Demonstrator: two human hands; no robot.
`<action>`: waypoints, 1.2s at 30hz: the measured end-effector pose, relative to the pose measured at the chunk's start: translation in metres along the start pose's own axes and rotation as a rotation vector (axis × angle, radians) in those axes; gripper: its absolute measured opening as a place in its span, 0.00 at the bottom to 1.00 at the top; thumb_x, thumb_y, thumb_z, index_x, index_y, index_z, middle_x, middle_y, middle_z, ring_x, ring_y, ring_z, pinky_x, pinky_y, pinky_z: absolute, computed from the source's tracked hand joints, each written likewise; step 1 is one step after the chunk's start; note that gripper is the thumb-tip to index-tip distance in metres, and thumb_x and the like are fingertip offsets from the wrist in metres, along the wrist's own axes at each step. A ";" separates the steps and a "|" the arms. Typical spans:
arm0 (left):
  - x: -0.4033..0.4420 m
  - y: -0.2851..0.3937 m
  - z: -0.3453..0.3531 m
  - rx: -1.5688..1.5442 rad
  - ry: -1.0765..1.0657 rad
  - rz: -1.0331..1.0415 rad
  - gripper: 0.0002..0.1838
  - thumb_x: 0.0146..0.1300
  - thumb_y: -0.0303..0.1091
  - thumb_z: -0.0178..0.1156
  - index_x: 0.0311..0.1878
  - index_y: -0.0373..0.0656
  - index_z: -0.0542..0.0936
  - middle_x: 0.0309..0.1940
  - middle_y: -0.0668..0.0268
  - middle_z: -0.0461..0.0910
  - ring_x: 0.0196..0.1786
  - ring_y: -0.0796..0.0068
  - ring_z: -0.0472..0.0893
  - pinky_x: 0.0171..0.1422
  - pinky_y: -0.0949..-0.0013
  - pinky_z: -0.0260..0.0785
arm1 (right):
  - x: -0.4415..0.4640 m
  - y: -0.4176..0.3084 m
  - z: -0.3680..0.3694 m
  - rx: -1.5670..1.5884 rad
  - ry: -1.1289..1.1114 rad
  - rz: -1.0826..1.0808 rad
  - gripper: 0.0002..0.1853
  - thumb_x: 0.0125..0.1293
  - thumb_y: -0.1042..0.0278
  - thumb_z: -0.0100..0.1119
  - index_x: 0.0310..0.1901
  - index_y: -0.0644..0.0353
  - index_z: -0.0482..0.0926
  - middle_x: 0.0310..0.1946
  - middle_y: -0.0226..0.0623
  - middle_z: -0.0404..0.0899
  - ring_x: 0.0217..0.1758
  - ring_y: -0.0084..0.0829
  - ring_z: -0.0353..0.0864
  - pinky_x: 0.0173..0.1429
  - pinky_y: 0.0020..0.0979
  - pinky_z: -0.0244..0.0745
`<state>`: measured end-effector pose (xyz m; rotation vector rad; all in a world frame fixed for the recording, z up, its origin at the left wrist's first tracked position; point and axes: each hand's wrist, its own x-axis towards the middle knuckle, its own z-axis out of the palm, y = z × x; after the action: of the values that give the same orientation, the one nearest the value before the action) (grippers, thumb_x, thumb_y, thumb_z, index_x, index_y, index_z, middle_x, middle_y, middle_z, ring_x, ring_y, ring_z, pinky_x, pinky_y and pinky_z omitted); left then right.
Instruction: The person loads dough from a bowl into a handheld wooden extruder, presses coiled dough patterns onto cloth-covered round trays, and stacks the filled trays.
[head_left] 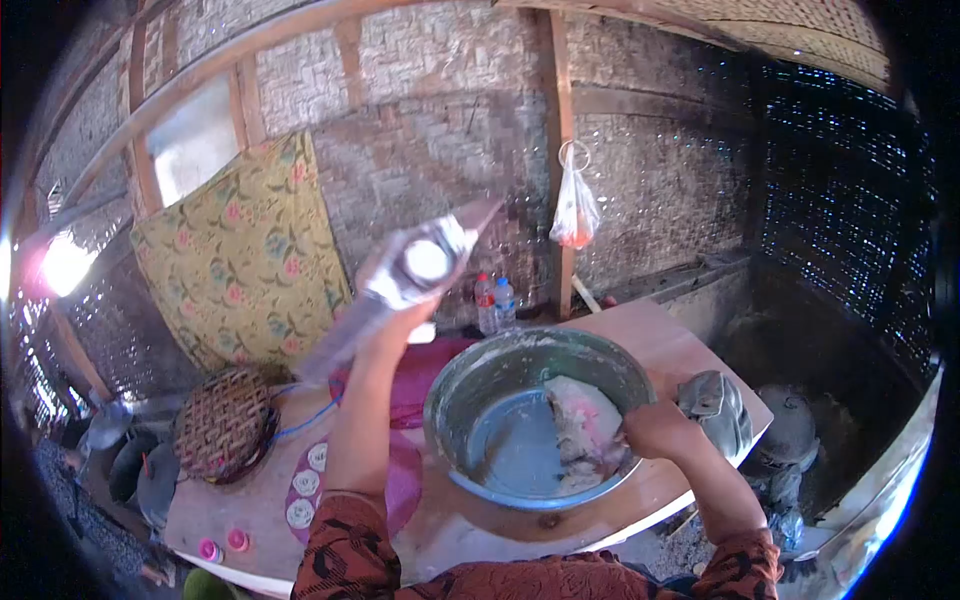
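My left hand (402, 318) is raised above the table, its fingers wrapped round a long greyish press-like tool (345, 335) that tilts up to the right. A bright white mass (428, 260) fills the tool's round opening. At the right side of a large metal basin (535, 500), my right hand (662, 430) is closed, with its fingertips at a lump of white and pink dough (585, 420). Those fingertips are partly hidden by the hand itself. Flat white coils (301, 513) lie on a round magenta mat (405, 480) left of the basin, partly behind my left forearm.
A woven basket (222, 425) sits at the table's left end, near two small pink containers (238, 540). Two bottles (495, 305) stand behind the basin. A grey cloth (715, 410) lies at the right edge. A plastic bag (575, 210) hangs from the post.
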<state>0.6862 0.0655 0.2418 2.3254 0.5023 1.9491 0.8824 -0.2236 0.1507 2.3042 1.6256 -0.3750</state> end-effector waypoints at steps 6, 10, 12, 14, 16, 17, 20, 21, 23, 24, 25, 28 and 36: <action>0.005 0.010 -0.098 -1.194 0.051 -0.507 0.05 0.52 0.34 0.57 0.31 0.45 0.75 0.30 0.70 0.72 0.30 0.77 0.72 0.35 0.69 0.65 | 0.005 -0.048 -0.029 0.785 0.695 -0.654 0.26 0.65 0.49 0.52 0.57 0.59 0.74 0.57 0.50 0.71 0.61 0.45 0.70 0.64 0.41 0.63; -0.041 0.035 -0.104 -1.940 -0.012 -0.774 0.07 0.53 0.36 0.55 0.30 0.46 0.69 0.26 0.71 0.63 0.26 0.77 0.66 0.33 0.69 0.61 | 0.020 -0.152 -0.006 2.038 -0.323 -1.003 0.42 0.61 0.28 0.43 0.65 0.58 0.63 0.57 0.48 0.69 0.58 0.42 0.71 0.59 0.41 0.67; -0.072 0.037 -0.100 -1.887 0.051 -0.932 0.07 0.53 0.36 0.55 0.31 0.46 0.70 0.28 0.70 0.67 0.29 0.75 0.69 0.34 0.68 0.64 | 0.032 -0.178 0.025 2.274 -1.228 -1.162 0.48 0.55 0.21 0.39 0.60 0.61 0.65 0.44 0.47 0.74 0.23 0.35 0.75 0.25 0.34 0.73; -0.101 0.030 -0.105 -1.628 0.120 -1.041 0.07 0.55 0.36 0.56 0.33 0.45 0.72 0.33 0.67 0.73 0.36 0.71 0.75 0.38 0.66 0.69 | 0.022 -0.194 0.039 2.409 -1.222 -0.938 0.47 0.56 0.22 0.40 0.60 0.63 0.64 0.34 0.49 0.74 0.12 0.23 0.62 0.10 0.21 0.54; -0.133 0.007 -0.114 -1.214 0.155 -1.010 0.11 0.57 0.34 0.57 0.41 0.40 0.74 0.39 0.63 0.77 0.45 0.67 0.78 0.48 0.61 0.72 | 0.022 -0.192 0.043 2.402 -1.336 -0.925 0.46 0.57 0.23 0.40 0.60 0.62 0.64 0.31 0.47 0.73 0.12 0.21 0.62 0.10 0.19 0.53; -0.151 -0.012 -0.121 -0.971 0.152 -0.960 0.15 0.58 0.33 0.58 0.47 0.36 0.74 0.41 0.61 0.78 0.49 0.65 0.78 0.55 0.58 0.72 | 0.020 -0.183 0.043 2.395 -1.047 -0.867 0.44 0.60 0.24 0.36 0.59 0.62 0.65 0.29 0.42 0.73 0.11 0.20 0.60 0.09 0.20 0.53; -0.223 -0.112 -0.131 -1.353 -0.012 -1.482 0.21 0.59 0.31 0.60 0.55 0.37 0.71 0.48 0.59 0.77 0.52 0.64 0.77 0.59 0.58 0.70 | 0.017 -0.165 0.028 2.157 -0.241 -0.748 0.38 0.66 0.33 0.38 0.61 0.62 0.63 0.30 0.37 0.74 0.14 0.21 0.64 0.16 0.21 0.60; -0.208 -0.078 -0.146 -1.624 -0.039 -1.750 0.23 0.59 0.31 0.61 0.57 0.37 0.70 0.51 0.57 0.76 0.53 0.64 0.77 0.61 0.58 0.70 | 0.014 -0.166 0.022 2.031 -0.004 -0.668 0.37 0.66 0.36 0.42 0.62 0.64 0.62 0.31 0.37 0.74 0.17 0.21 0.66 0.20 0.23 0.65; -0.192 -0.026 -0.165 -1.766 -0.221 -1.955 0.25 0.59 0.31 0.62 0.59 0.37 0.69 0.53 0.56 0.75 0.53 0.65 0.77 0.61 0.59 0.70 | 0.011 -0.178 0.004 1.733 0.275 -0.665 0.37 0.65 0.39 0.47 0.62 0.65 0.60 0.33 0.41 0.75 0.23 0.28 0.72 0.28 0.28 0.69; -0.194 -0.017 -0.169 -1.585 -0.468 -1.705 0.25 0.58 0.31 0.63 0.59 0.38 0.69 0.52 0.57 0.75 0.53 0.66 0.77 0.60 0.60 0.70 | 0.009 -0.185 -0.005 1.402 0.526 -0.686 0.38 0.63 0.42 0.53 0.63 0.66 0.58 0.35 0.45 0.76 0.30 0.34 0.78 0.35 0.33 0.74; -0.195 -0.007 -0.174 -1.296 -0.677 -1.399 0.25 0.58 0.31 0.63 0.58 0.39 0.70 0.51 0.57 0.76 0.53 0.67 0.77 0.60 0.61 0.70 | 0.006 -0.194 -0.014 1.405 0.509 -0.662 0.38 0.63 0.42 0.53 0.63 0.66 0.58 0.35 0.45 0.76 0.30 0.34 0.78 0.35 0.33 0.74; -0.193 0.000 -0.201 -0.809 -0.938 -0.912 0.24 0.56 0.31 0.65 0.57 0.40 0.72 0.50 0.59 0.77 0.51 0.69 0.77 0.57 0.64 0.71 | -0.003 -0.225 -0.045 0.910 0.700 -0.750 0.42 0.56 0.47 0.63 0.62 0.68 0.56 0.42 0.55 0.76 0.43 0.50 0.80 0.48 0.44 0.74; -0.232 -0.050 -0.238 -0.778 -1.013 -0.767 0.18 0.53 0.34 0.70 0.46 0.43 0.79 0.37 0.65 0.80 0.40 0.75 0.80 0.48 0.68 0.73 | 0.011 -0.316 -0.093 0.562 0.349 -0.753 0.44 0.53 0.45 0.64 0.64 0.65 0.57 0.49 0.58 0.73 0.50 0.58 0.75 0.54 0.46 0.70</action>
<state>0.4122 0.0087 0.0555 1.8148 0.3361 0.3815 0.5911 -0.0781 0.2042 2.0712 2.8643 -0.6884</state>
